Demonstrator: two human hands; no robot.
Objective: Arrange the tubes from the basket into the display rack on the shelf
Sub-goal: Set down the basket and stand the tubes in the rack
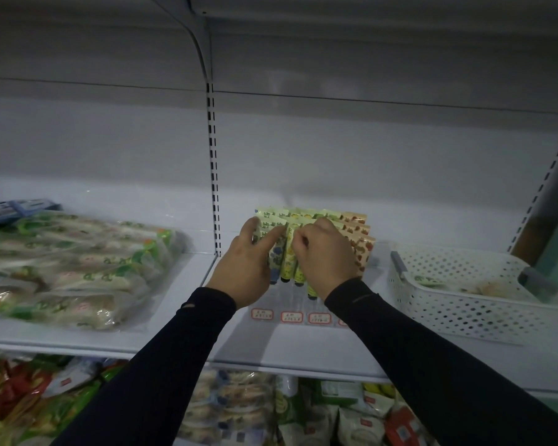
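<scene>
Shelf (303, 352): the person is standing close against its front edge, both sleeved arms reaching forward over it.
Left hand (244, 268): it is lying against the left side of the tube rows, fingers curled round the nearest blue-patterned tube (276, 255).
Right hand (324, 252): it is working just beside the left, fingertips pinching the top of a yellow-green tube; the two hands are nearly touching.
Tubes (361, 249): they are standing in the rack in rows running away from the person, caps toward the person, crimped ends leaning back; long axis is running near to far.
Rack (290, 299): it is sitting directly ahead of both hands, its price labels facing forward.
Basket (458, 304): it is resting well to the right; the right hand is nearer it. A few items appear to be lying inside.
Judgement: the next fetch is likely calling for a rightward reach.
</scene>
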